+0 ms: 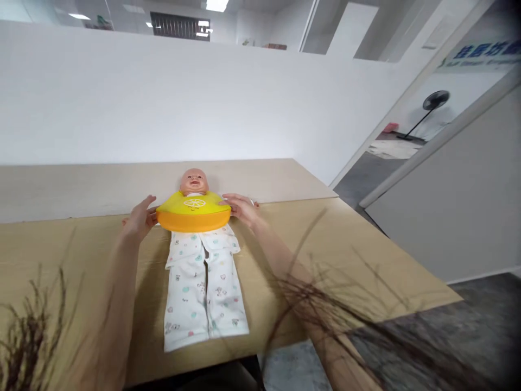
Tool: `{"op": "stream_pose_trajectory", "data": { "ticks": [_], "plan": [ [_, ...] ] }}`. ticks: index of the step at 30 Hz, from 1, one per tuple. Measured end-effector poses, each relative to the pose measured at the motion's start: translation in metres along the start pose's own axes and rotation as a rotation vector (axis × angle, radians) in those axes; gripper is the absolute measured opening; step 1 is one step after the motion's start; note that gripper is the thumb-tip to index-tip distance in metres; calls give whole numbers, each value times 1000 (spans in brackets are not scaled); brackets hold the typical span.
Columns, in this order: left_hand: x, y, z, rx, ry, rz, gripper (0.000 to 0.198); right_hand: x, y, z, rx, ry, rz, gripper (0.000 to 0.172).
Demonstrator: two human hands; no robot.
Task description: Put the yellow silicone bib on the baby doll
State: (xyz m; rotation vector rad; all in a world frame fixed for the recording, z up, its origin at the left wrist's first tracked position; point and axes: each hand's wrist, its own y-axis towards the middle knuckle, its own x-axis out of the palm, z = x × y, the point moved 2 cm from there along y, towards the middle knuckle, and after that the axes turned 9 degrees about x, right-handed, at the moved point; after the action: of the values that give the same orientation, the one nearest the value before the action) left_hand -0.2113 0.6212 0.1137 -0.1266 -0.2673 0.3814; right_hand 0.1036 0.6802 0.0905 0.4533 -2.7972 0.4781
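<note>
A baby doll [194, 180] lies on its back on the table, its bald head toward the wall. Over its chest is a yellow bib [191, 204] with a white citrus-slice print and an orange catch pocket [194, 221] along the bottom. White printed baby clothes [203, 293] cover the doll's body and legs. At the bib's left edge is my left hand [141, 217], its thumb and fingers apart, fingertips against or very near the pocket's side. My right hand [241, 209] reaches the bib's right edge with fingers stretched, the tips touching it. The doll's own hands are mostly hidden behind mine.
The wooden table [317, 255] carries a paler raised or overlaid strip [81, 190] along its back, against a white partition [142, 103]. Beyond the table's right edge stands a grey panel [456, 206]; a floor fan [435, 100] is farther off. Blurred strands of hair cross the foreground.
</note>
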Motion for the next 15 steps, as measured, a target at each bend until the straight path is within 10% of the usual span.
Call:
{"op": "stream_pose_trajectory", "data": {
  "ticks": [9,15],
  "plan": [
    [-11,-127,-17,76,-134,-169,19,8,-101,17,-7,-24,126,25],
    [-25,-235,-44,225,190,30,11,8,-205,-7,-248,-200,289,24]
  ]
}}
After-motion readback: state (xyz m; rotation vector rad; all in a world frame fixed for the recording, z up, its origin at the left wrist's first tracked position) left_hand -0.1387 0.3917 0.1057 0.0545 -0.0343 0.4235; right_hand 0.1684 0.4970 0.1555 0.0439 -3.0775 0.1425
